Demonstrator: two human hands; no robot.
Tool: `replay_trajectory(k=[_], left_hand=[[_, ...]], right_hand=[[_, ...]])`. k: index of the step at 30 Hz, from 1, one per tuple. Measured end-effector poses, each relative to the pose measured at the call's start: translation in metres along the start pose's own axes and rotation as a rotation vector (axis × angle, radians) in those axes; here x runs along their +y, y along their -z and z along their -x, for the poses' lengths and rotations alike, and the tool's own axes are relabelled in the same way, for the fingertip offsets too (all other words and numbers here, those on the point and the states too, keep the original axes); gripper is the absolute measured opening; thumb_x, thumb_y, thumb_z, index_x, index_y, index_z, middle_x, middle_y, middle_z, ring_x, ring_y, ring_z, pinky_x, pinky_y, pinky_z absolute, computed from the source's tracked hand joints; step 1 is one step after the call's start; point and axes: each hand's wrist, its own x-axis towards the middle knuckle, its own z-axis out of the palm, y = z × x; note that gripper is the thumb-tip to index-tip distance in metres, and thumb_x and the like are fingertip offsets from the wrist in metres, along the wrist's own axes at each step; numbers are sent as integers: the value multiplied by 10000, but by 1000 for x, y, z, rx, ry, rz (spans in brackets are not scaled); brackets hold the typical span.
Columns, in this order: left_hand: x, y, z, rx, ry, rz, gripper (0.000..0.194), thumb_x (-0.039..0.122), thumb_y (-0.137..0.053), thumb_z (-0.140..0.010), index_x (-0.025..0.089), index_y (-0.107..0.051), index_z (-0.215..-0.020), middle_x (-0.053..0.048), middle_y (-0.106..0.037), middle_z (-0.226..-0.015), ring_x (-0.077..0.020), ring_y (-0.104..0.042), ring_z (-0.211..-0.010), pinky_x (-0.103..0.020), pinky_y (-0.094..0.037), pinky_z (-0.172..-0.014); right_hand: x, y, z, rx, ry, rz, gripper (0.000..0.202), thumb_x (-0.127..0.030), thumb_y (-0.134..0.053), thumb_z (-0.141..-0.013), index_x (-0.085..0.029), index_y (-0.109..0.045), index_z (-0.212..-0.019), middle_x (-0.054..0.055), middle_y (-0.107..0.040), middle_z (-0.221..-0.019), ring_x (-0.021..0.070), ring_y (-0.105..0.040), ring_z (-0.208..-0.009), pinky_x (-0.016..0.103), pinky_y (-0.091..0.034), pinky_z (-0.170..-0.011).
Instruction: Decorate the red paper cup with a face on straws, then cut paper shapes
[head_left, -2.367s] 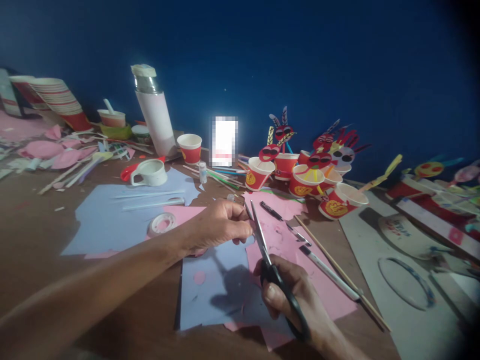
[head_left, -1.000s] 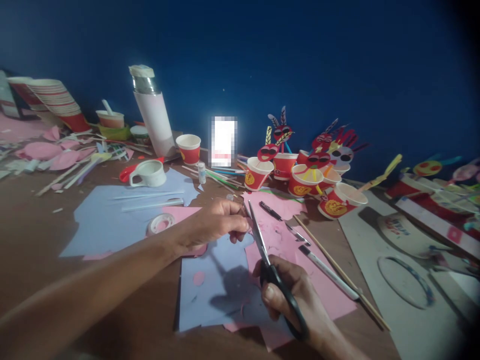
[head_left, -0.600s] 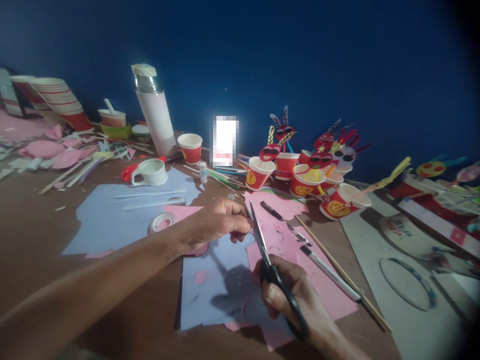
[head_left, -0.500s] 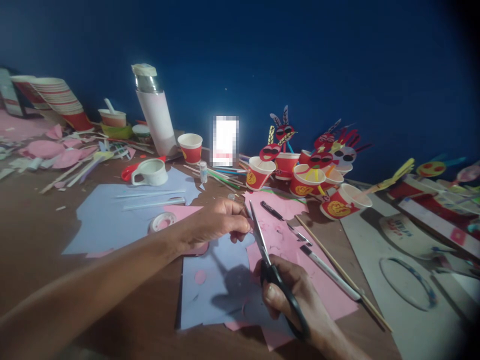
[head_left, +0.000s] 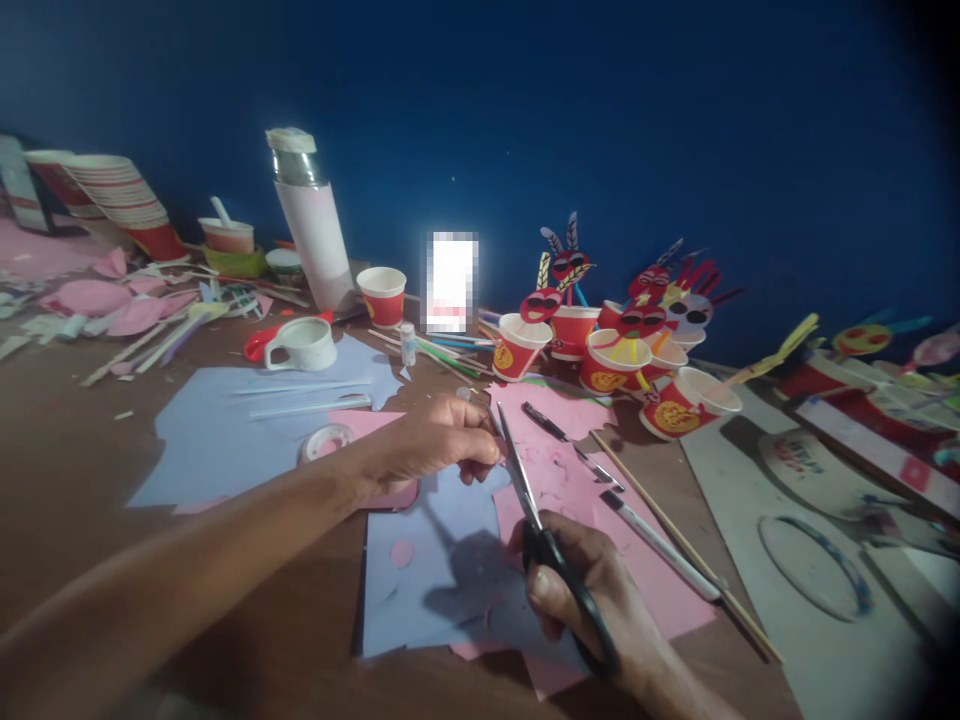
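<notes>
My right hand [head_left: 577,580] grips a pair of scissors [head_left: 525,485] by the black handles, with the thumb in one loop. The blades point up and away, nearly together, their tips beside the fingers of my left hand [head_left: 450,440]. That hand is closed in a pinch; a tiny pale bit shows at its fingertips, too small to name. Below both hands lie a blue paper sheet [head_left: 427,600] and a pink paper sheet [head_left: 652,590], bearing small pink scraps. Right of the scissors are a black pen [head_left: 544,421] and a white-barrelled pen [head_left: 660,545].
A roll of tape [head_left: 326,443] lies by my left forearm. Behind it stand a white cup [head_left: 304,345], a tall flask [head_left: 311,235] and a red paper cup [head_left: 381,297]. Red cups with paper faces [head_left: 611,360] line the back right. A wooden stick [head_left: 690,550] lies at right.
Hardly anything differs. Both hands and the scissors hold almost the same place; the view has shifted very slightly.
</notes>
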Motion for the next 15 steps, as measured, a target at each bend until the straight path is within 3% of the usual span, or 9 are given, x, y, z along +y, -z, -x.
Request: replay_trajectory(k=[8,15], left_hand=[[1,0,1,-8,11,8,90,126,-532,-694,136,-620,-680,12,-555,-582,-103,-481,-552,-238,-379,-543],[-1,1,2,5,-31,-56,125,177,-554,-716,141,-588,-601,11,-559,-566,-105,-489,-545,-251,-388,-575]], right_hand=[[1,1,1,-15,-16,-14,397,-496,-692,-648,-152,-560,-799,-70,-452,-476,45,-376,-340,160,-286,-344],[3,4,-4,21,79,-37,405,-526,-646,-695,-147,-538,-791,-66,-452,-450,47,-365,-340,165,-274,-356]])
